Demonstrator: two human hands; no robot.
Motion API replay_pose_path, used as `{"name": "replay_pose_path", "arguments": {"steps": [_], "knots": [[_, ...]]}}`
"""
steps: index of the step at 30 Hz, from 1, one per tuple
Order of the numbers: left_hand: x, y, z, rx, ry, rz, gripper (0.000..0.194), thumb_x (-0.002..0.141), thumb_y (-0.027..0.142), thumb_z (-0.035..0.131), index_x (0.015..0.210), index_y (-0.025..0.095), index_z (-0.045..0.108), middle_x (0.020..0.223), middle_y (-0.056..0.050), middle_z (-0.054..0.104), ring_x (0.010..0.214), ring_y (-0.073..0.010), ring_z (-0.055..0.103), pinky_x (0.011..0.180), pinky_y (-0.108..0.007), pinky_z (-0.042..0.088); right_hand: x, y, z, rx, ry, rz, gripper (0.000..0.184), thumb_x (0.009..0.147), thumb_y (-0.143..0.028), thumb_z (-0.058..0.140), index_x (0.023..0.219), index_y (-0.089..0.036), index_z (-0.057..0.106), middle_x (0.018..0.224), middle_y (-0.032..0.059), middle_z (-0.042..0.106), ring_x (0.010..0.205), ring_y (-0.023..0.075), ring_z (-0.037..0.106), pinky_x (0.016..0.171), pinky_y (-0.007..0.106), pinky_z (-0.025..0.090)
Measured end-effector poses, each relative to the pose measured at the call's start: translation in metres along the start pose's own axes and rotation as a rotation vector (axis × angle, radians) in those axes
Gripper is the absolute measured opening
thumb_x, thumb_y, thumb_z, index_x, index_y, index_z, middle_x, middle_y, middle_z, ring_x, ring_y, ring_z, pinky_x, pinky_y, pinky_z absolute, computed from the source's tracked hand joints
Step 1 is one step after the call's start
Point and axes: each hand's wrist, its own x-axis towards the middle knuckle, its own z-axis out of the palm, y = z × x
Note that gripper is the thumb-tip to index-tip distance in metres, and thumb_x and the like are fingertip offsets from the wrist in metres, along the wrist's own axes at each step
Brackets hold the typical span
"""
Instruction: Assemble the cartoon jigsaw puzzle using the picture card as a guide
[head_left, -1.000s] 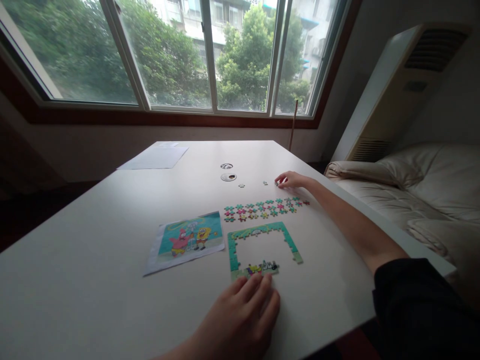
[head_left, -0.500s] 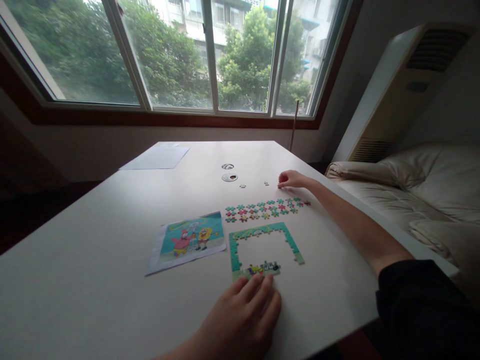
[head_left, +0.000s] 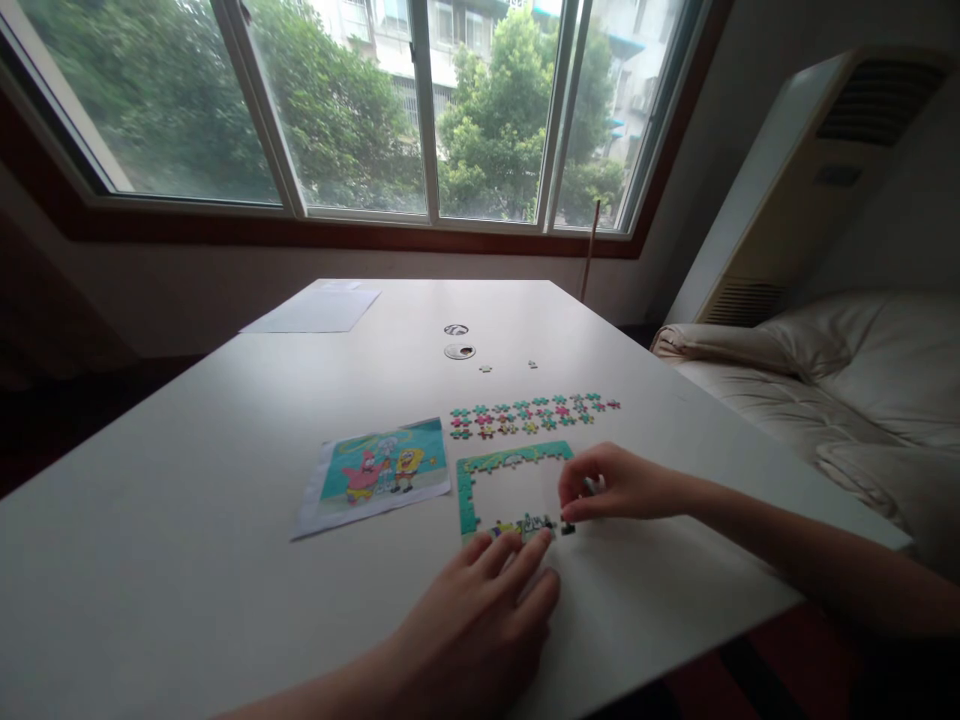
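A half-built jigsaw frame (head_left: 474, 478) in teal lies on the white table (head_left: 187, 520). My left hand (head_left: 480, 625) rests flat and open on the table, fingertips touching the frame's bottom edge. My right hand (head_left: 611, 485) is curled over the frame's lower right corner, pinching a small dark puzzle piece (head_left: 568, 527) against the bottom row. A row of loose pieces (head_left: 529, 415) lies just beyond the frame. A cartoon reference picture (head_left: 375, 476) lies to the frame's left.
Two small round discs (head_left: 458, 350) and two stray pieces (head_left: 508, 366) sit farther back. A sheet of paper (head_left: 315, 310) lies at the far left corner. A bed with cream bedding (head_left: 840, 390) stands right of the table; windows behind.
My right hand has come back from the far stray pieces to the frame's lower right corner, now pinching a piece. My left hand has barely moved.
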Motion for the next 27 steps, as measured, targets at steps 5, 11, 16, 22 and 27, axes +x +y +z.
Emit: {"name": "replay_pose_path", "arguments": {"steps": [5, 11, 16, 22, 27], "knots": [[0.000, -0.001, -0.002, -0.063, -0.046, -0.013, 0.021, 0.087, 0.021, 0.046, 0.107, 0.018, 0.051, 0.129, -0.007, 0.049, 0.105, -0.0261, 0.049, 0.090, -0.044, 0.040, 0.003, 0.001, 0.014, -0.078, 0.124, 0.011, 0.021, 0.072, -0.037, 0.065, 0.073, -0.016, 0.067, 0.070, 0.0017, 0.065, 0.063, 0.0108, 0.053, 0.059, 0.022, 0.040], [0.000, 0.000, -0.004, -0.068, -0.053, -0.032, 0.022, 0.086, 0.022, 0.048, 0.107, 0.019, 0.051, 0.129, -0.007, 0.049, 0.107, -0.0256, 0.048, 0.091, -0.044, 0.039, 0.007, 0.001, 0.016, -0.178, 0.164, 0.012, 0.017, 0.072, -0.035, 0.065, 0.072, -0.018, 0.068, 0.066, 0.0009, 0.062, 0.065, 0.0121, 0.054, 0.065, 0.024, 0.041], [0.000, 0.000, -0.003, -0.061, -0.043, -0.028, 0.022, 0.086, 0.021, 0.047, 0.108, 0.019, 0.051, 0.130, -0.007, 0.049, 0.106, -0.0257, 0.048, 0.090, -0.044, 0.040, 0.007, 0.001, 0.018, -0.220, 0.192, 0.022, 0.014, 0.072, -0.034, 0.066, 0.073, -0.019, 0.066, 0.063, 0.0000, 0.060, 0.068, 0.0130, 0.053, 0.067, 0.025, 0.039], [0.001, -0.002, -0.001, -0.037, -0.013, -0.012, 0.021, 0.087, 0.020, 0.045, 0.106, 0.018, 0.053, 0.128, -0.007, 0.051, 0.104, -0.0263, 0.050, 0.089, -0.044, 0.040, 0.005, 0.004, 0.023, -0.274, 0.222, 0.004, 0.013, 0.073, -0.032, 0.066, 0.074, -0.019, 0.062, 0.064, -0.0011, 0.059, 0.068, 0.0125, 0.051, 0.065, 0.024, 0.037], [-0.003, -0.002, 0.002, 0.051, 0.040, 0.057, 0.023, 0.090, 0.021, 0.042, 0.109, 0.015, 0.053, 0.122, -0.008, 0.055, 0.101, -0.0247, 0.053, 0.088, -0.041, 0.041, 0.005, 0.003, 0.020, -0.242, 0.207, -0.022, 0.014, 0.074, -0.031, 0.064, 0.073, -0.017, 0.061, 0.067, -0.0005, 0.059, 0.067, 0.0114, 0.051, 0.065, 0.023, 0.038]]}}
